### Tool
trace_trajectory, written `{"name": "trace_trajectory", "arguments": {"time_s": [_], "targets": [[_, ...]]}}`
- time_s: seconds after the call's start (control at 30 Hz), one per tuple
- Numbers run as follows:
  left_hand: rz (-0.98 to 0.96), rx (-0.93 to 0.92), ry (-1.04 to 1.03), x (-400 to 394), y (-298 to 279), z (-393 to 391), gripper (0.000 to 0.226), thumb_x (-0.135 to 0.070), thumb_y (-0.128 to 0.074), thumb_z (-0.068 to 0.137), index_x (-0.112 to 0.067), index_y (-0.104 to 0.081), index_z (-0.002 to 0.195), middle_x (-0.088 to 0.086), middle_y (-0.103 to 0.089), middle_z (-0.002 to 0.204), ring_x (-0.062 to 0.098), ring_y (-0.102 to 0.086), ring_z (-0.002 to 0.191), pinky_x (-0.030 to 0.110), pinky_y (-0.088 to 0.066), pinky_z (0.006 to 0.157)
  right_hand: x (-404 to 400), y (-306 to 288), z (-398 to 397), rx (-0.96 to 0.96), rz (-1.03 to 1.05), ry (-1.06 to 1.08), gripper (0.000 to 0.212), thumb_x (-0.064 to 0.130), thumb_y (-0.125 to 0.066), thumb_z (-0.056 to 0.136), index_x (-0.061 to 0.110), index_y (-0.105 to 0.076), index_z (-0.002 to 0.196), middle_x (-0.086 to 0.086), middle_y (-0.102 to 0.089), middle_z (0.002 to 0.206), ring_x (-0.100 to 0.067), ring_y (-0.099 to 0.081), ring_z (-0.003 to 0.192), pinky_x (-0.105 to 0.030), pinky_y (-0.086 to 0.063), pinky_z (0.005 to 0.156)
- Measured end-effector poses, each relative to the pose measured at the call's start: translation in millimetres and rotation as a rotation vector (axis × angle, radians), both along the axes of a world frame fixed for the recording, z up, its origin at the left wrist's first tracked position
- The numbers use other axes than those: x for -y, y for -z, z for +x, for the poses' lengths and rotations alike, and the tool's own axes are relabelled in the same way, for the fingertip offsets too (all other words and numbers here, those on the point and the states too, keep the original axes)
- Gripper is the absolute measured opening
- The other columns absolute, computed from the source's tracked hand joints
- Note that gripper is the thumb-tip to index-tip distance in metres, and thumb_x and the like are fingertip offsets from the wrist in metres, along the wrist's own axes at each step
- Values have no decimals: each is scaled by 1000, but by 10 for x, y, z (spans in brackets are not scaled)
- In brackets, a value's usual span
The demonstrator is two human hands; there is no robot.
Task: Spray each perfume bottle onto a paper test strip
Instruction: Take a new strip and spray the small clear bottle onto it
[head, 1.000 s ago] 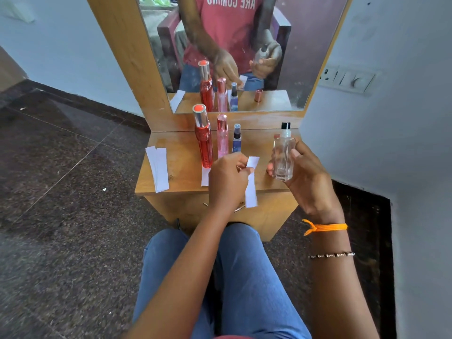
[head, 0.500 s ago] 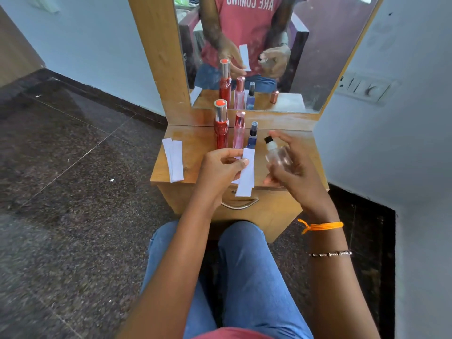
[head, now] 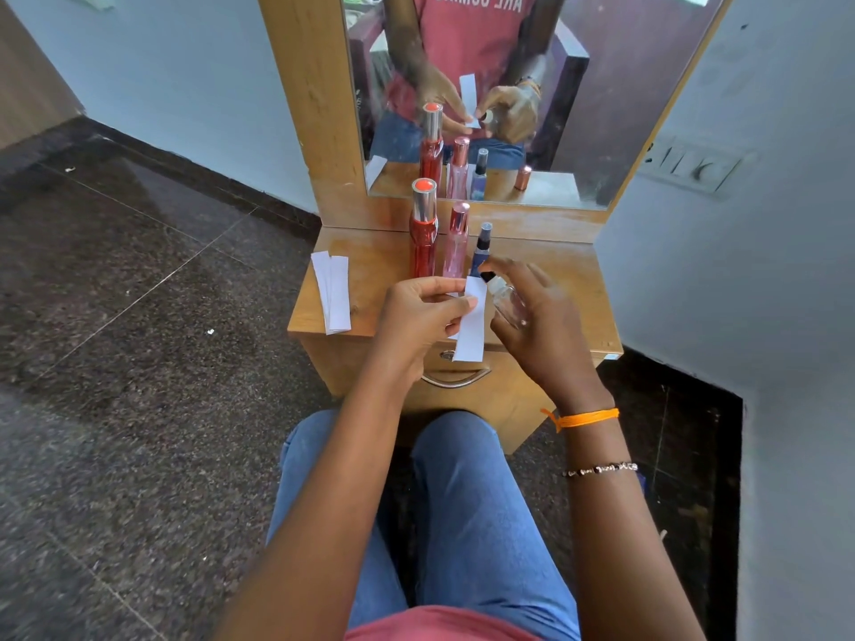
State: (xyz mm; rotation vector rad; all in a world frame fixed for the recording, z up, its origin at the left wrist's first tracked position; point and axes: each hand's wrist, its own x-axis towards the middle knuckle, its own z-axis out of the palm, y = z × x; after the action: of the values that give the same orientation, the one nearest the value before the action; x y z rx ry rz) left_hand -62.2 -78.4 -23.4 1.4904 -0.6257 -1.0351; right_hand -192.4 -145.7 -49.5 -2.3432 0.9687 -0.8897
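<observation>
My left hand pinches a white paper test strip that hangs upright over the front edge of the wooden dresser top. My right hand grips a small clear perfume bottle, tilted left with its black nozzle right at the top of the strip and a finger over the nozzle. Behind my hands stand a tall red bottle, a pink bottle and a small blue bottle in a row.
Two spare paper strips lie at the dresser's left edge. A mirror rises behind the bottles and reflects them, my hands and a small copper cap. A drawer handle sits below the top. A wall with a switch plate stands close on the right.
The clear bottle went from upright to tilted toward the strip. My hands came together, bringing the nozzle against the strip's top. The head camera moved closer to the dresser.
</observation>
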Motion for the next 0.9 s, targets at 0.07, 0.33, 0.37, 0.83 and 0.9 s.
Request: {"name": "trace_trajectory", "arguments": {"time_s": [0.07,0.33,0.37,0.83,0.9], "targets": [[-2,-5,3,2,4,-11,17,-5,-69,81,-20,-66,88,-2,-66,85,8,-63,78,13,-54,59,2,0,4,-13,-12,7,60,7,-68,77,29,-49,129,-3,-59,117,-26,-60,91,-42,-54,73],[14,-15,-9,12,29,-23,20,-6,-69,80,-13,-66,99,10,-66,108,16,-65,93,12,-53,57,-17,-5,12,-52,-29,29,59,8,-69,78,27,-49,130,-4,-59,121,-27,-60,96,-38,-53,76],[16,-12,-8,12,32,-21,21,-7,-69,80,-13,-67,100,10,-66,109,17,-65,94,13,-53,57,-16,-5,11,-55,-33,34,59,8,-69,79,27,-49,130,-4,-59,121,-27,-60,96,-38,-53,76],[21,94,-14,11,59,-24,23,-5,-69,80,-10,-67,102,1,-67,83,14,-66,82,19,-56,66,-20,2,-25,-84,-37,68,55,9,-66,78,25,-51,128,-5,-59,117,-31,-60,91,-45,-54,70],[24,106,-12,7,58,-26,24,-5,-69,80,-11,-67,103,1,-66,83,13,-66,82,20,-56,67,-22,-2,-40,-99,-41,71,58,6,-68,77,25,-50,129,-5,-58,119,-29,-60,93,-42,-55,70]]}}
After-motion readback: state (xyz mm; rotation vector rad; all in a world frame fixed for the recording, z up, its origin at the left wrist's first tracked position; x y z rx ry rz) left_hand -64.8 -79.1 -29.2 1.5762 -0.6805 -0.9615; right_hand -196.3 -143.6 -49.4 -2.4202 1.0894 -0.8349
